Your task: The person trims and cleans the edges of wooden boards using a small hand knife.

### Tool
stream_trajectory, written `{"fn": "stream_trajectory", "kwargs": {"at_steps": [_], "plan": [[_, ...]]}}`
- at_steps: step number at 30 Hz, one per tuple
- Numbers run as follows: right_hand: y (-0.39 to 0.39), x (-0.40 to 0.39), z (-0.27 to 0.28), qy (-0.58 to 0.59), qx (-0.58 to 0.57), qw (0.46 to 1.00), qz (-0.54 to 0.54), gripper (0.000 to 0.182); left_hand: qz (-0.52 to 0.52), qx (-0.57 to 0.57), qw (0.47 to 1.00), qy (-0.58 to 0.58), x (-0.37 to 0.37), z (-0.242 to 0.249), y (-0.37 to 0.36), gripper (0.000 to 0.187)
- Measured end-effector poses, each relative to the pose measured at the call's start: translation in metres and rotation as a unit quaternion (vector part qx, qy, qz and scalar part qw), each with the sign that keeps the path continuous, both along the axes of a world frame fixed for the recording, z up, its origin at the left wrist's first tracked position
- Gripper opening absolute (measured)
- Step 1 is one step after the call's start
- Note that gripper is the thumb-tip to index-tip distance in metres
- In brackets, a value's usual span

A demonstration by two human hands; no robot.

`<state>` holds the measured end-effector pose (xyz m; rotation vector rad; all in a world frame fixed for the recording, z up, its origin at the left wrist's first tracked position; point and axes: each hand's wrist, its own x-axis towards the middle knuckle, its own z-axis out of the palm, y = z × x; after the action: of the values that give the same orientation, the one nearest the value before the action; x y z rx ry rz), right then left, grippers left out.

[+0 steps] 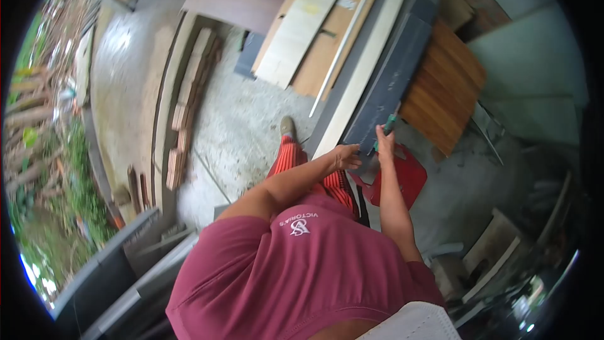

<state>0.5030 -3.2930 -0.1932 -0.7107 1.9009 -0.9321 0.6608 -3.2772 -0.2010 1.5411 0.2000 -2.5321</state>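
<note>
Green-handled tool (389,124) in its grip, the right hand (385,143) is closed around the handle beside the near right edge of a dark grey board (391,82). That board lies ahead of both hands and leads off forward and to the right, its long axis running away from the person with the narrow near end closest to the body. The left hand (345,157) is just short of that end and a little to the left, palm unclosed, fingers loosely spread and holding nothing that shows; at this size I cannot tell whether its fingertips touch the board. Of the two, the left hand sits nearer the end face, the right nearer the long right-hand edge. As for the tool, it points forward and slightly right, away from the body, its axis nearly parallel to the board's, with the green handle showing beyond the fist along the edge. A pale strip (372,66) runs the same way along the board's left side, while a brown wooden panel (443,85) lies to the right, beyond the tool. Below the right hand, a red object (410,179) sits near the forearm.
</note>
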Motion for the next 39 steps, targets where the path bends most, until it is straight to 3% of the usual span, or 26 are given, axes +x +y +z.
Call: {"fn": "stream_trajectory", "kwargs": {"at_steps": [2, 4, 5, 7, 8, 11, 18, 21, 22, 25, 27, 29, 33, 36, 39], "plan": [[0.000, -0.004, -0.005, -0.045, 0.014, 0.999, 0.001, 0.018, -0.006, -0.001, 0.999, 0.044, 0.029, 0.018, -0.011, 0.062], [0.002, -0.010, -0.007, -0.089, 0.038, 0.995, -0.010, 0.018, 0.146, 0.002, 0.989, 0.028, 0.079, -0.006, -0.027, 0.057], [0.004, -0.010, -0.008, -0.095, 0.029, 0.995, -0.021, 0.019, 0.250, 0.100, 0.962, 0.044, 0.117, -0.060, -0.037, 0.053], [0.006, -0.009, -0.006, -0.080, 0.021, 0.996, -0.036, 0.020, 0.335, -0.028, 0.914, -0.226, 0.163, -0.048, -0.078, 0.055], [0.007, -0.002, 0.002, -0.077, 0.022, 0.996, -0.035, 0.020, 0.331, -0.114, 0.909, -0.225, 0.184, -0.046, -0.093, 0.067], [0.003, 0.032, 0.042, 0.002, 0.008, 0.998, -0.065, 0.026, 0.373, -0.082, 0.899, -0.216, 0.216, -0.068, -0.141, 0.074], [0.020, 0.151, 0.085, 0.004, 0.002, 0.997, -0.079, 0.020, 0.279, -0.085, 0.954, -0.064, 0.234, -0.070, -0.178, 0.075], [0.024, 0.199, 0.089, 0.008, -0.001, 0.996, -0.086, 0.019, 0.212, -0.063, 0.972, -0.081, 0.242, -0.072, -0.184, 0.072], [0.023, 0.212, 0.092, 0.019, -0.010, 0.997, -0.075, 0.018, 0.195, -0.088, 0.970, -0.113, 0.249, -0.029, -0.185, 0.064], [0.021, 0.245, 0.106, 0.021, -0.036, 0.996, -0.083, 0.016, 0.130, -0.174, 0.969, -0.118, 0.265, -0.006, -0.198, 0.054], [0.021, 0.259, 0.113, 0.040, -0.027, 0.997, -0.055, 0.016, 0.114, -0.230, 0.958, -0.129, 0.276, 0.021, -0.206, 0.054], [0.022, 0.268, 0.117, 0.053, -0.031, 0.997, -0.055, 0.016, 0.178, -0.357, 0.908, -0.130, 0.287, 0.055, -0.213, 0.054], [0.025, 0.279, 0.127, 0.062, -0.017, 0.996, -0.062, 0.017, 0.201, -0.418, 0.873, -0.149, 0.315, 0.102, -0.243, 0.043], [0.022, 0.280, 0.131, 0.073, 0.001, 0.995, -0.063, 0.019, 0.128, -0.485, 0.846, -0.181, 0.346, 0.137, -0.263, 0.034], [0.009, 0.276, 0.131, 0.118, 0.013, 0.992, -0.050, 0.023, 0.014, -0.584, 0.764, -0.274, 0.382, 0.157, -0.275, 0.035]]}}
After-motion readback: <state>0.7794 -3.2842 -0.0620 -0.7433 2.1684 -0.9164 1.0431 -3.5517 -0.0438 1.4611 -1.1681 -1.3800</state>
